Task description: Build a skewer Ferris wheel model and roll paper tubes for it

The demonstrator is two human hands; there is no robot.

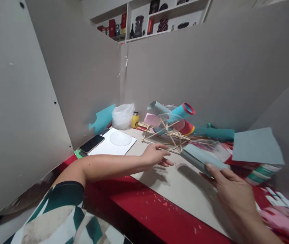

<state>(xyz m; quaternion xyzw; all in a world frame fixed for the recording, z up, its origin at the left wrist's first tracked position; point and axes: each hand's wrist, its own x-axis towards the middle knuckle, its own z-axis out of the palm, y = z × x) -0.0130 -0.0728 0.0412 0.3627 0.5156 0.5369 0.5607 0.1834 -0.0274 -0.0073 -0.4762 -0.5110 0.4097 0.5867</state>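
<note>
My right hand (232,188) grips a rolled sheet of grey-blue paper (202,158) by its near end, thumb on top, holding it above the table. My left hand (157,156) reaches over the board with its fingers apart and nothing in them. Just beyond my left hand stands a frame of thin wooden sticks (166,134). The far end of the paper roll overlaps the frame in view; whether they touch I cannot tell. Behind the frame lie a blue tube with a red rim (178,113) and another grey paper roll (158,107).
Left on the red table (144,200) are a phone (92,144), white paper with a clear disc (120,138), a plastic bag (123,117) and a yellow jar (135,120). On the right are a grey sheet (257,147), tape rolls (262,174) and a pink tool (281,222). Grey panels surround the table.
</note>
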